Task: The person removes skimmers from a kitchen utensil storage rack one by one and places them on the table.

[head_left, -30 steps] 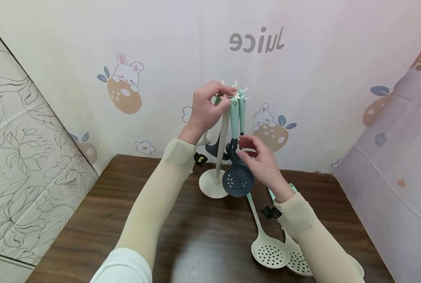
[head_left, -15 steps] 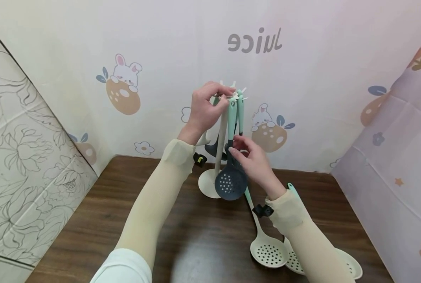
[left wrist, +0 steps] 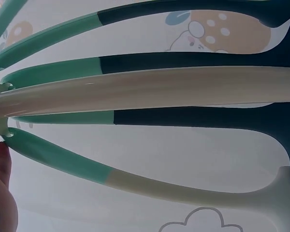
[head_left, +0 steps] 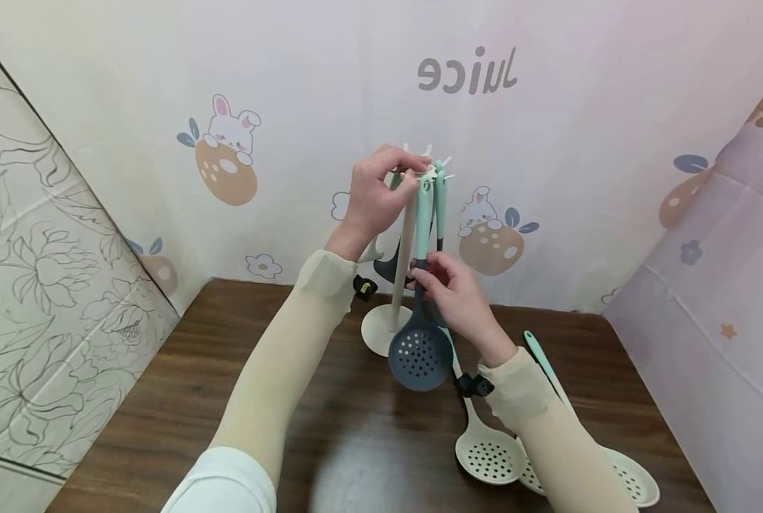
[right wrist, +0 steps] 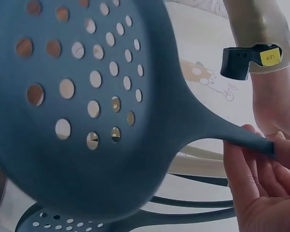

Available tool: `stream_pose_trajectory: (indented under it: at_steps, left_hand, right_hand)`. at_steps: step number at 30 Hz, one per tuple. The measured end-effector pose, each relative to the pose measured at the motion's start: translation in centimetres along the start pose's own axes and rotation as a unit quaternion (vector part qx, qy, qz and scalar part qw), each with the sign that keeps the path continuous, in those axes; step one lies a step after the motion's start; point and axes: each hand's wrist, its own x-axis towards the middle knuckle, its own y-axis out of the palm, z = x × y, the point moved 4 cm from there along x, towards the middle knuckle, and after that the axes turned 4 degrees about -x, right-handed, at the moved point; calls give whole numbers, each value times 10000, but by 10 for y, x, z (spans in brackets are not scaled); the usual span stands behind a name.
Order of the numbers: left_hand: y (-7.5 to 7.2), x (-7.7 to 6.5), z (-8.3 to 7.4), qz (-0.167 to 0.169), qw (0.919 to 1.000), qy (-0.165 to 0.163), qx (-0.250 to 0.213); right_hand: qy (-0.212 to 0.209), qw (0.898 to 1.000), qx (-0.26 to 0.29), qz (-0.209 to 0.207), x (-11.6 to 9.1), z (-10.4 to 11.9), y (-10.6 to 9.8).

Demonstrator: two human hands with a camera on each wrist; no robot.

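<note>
A cream utensil stand (head_left: 403, 267) with a round base carries several hanging utensils with mint-green handles. My left hand (head_left: 375, 196) grips the hooked top of this stand, thumb and fingers around its hub. Below, my right hand (head_left: 456, 292) pinches the dark shaft of a slotted skimmer (head_left: 421, 356), its mint handle end up at a hook. Close up, the right wrist view shows thumb and fingers on the skimmer's neck (right wrist: 217, 126). Another dark perforated utensil (right wrist: 70, 223) hangs behind it. In the left wrist view, mint handles (left wrist: 58, 150) hang around the pole.
Cream slotted skimmers lie on the brown wooden table (head_left: 259, 427) at right: one (head_left: 491, 456) near the middle, another (head_left: 634, 481) further right, partly behind my right forearm. A printed curtain (head_left: 304, 92) stands close behind the stand.
My right hand has moved left and closed its thumb and fingers on the skimmer's shaft. The skimmer's head has shifted left, then lower and nearer me. My left hand stays on the stand top.
</note>
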Motion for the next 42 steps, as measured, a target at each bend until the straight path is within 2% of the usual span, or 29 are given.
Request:
stream_pose_trajectory:
  at_steps: [8,15,33,42]
  left_hand:
    - [0,2,-1,-53,10000,18,-62]
    - [1,0,0,-45,10000,7,72]
    - [3,1,-1,-46,10000,4,52]
    - [1,0,-1,-77,10000,-32,27]
  right_hand:
    - [-47,10000,43,-27,-3,5,-5]
    - [48,10000,63,20,-7,5,-7]
    - [-429,9988,-156,-195,-14,19,-16]
    - [-450,9984,-243,-240,-20,22,-22]
